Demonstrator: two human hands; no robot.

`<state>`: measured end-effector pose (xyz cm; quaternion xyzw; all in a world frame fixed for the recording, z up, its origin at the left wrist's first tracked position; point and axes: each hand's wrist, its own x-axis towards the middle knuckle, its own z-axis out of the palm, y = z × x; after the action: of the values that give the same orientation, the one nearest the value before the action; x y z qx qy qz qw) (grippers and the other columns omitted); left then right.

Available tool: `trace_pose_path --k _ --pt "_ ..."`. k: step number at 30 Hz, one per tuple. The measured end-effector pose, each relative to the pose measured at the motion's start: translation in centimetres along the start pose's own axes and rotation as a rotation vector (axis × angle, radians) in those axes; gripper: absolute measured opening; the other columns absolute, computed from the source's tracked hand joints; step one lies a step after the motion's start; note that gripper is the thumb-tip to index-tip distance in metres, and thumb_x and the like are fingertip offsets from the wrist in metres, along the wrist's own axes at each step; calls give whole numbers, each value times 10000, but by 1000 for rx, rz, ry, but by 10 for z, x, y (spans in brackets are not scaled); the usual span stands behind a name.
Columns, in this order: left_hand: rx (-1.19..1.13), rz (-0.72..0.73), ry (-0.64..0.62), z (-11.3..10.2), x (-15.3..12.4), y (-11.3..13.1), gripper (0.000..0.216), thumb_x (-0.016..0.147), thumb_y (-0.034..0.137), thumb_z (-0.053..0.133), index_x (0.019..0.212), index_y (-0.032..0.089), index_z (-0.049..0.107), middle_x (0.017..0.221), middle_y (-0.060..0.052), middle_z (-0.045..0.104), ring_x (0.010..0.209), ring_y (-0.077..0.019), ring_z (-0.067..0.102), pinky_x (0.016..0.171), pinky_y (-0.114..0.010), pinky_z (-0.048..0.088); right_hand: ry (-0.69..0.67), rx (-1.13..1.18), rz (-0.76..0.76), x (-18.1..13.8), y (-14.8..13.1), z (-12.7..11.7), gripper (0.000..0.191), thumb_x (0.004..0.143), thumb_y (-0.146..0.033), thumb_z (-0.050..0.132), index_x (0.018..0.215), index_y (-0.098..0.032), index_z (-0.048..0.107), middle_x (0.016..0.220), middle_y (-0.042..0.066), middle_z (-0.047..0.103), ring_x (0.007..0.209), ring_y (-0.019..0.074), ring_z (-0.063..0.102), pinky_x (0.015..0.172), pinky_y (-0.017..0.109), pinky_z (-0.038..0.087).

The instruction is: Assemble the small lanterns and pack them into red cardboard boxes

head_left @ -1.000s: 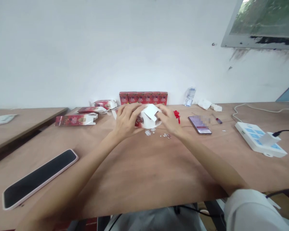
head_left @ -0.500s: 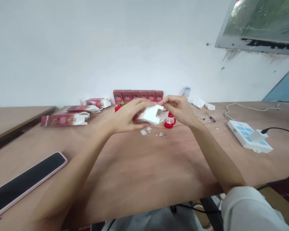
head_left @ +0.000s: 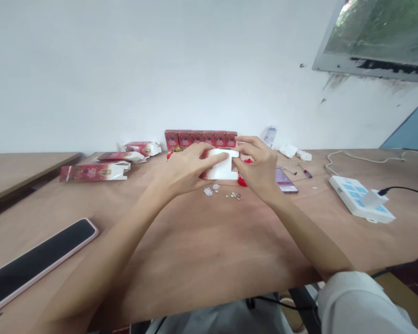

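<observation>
The left hand (head_left: 188, 168) grips a box (head_left: 220, 170); the right hand (head_left: 258, 168), at the box's flap end, may or may not pinch it: I cannot tell. Red boxes (head_left: 202, 138) stand behind the grip.

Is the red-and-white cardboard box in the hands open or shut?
The box looks open: its notched white edge sticks out at the right hand.
</observation>
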<state>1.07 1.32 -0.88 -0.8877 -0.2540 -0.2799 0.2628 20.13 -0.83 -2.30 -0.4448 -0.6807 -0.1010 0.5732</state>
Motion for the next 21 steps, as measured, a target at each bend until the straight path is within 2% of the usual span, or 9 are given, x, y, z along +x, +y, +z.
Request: trace_pose_path --k 3,5,8,10,12,17,21 --pt "59 -41 36 -2 -1 2 424 799 441 581 1189 292 512 1097 -106 556 861 -206 569 528 -227 399 -19 -12 36 2 1 -2 106 740 -166 603 647 -212 627 1057 40 649 916 210 628 777 389 534" --pt "83 -65 49 -3 -1 2 422 803 475 567 1181 297 517 1082 -105 559 848 -206 569 512 -223 384 -122 68 34 6 1 -7 45 727 -180 628 727 -219 650 1093 38 632 975 209 613 776 376 542" --pt "104 -87 50 -5 -1 -1 430 804 513 548 1172 293 521 1073 -105 563 865 -213 571 512 -223 379 -349 239 24 10 2 -15 279 706 -141 624 966 -241 640 1161 33 592 995 188 604 749 335 559" --pt "106 -92 45 -5 -1 -2 433 806 522 540 1169 287 519 1079 -105 563 883 -216 571 523 -224 387 -432 321 47 11 2 -18 367 701 -112 606 1045 -239 612 1164 36 584 957 174 611 725 315 564" --pt "99 -93 47 -3 -1 -3 435 804 524 539 1162 278 518 1088 -106 561 897 -216 571 535 -227 396 -435 366 66 11 1 -18 353 710 -116 600 1044 -229 608 1130 36 598 938 169 610 726 307 562" --pt "26 -82 149 1 -2 -6 447 763 549 581 1080 238 529 1075 -103 575 894 -213 576 561 -249 426 -339 424 155 10 0 -15 132 784 -215 582 914 -211 610 1011 24 635 801 142 612 665 291 541" --pt "-145 -67 277 3 0 -2 442 741 538 610 1026 218 498 1066 -106 579 969 -242 570 708 -340 484 -295 505 219 10 -4 -16 146 763 -291 637 877 -209 595 979 28 633 800 144 605 667 286 539"
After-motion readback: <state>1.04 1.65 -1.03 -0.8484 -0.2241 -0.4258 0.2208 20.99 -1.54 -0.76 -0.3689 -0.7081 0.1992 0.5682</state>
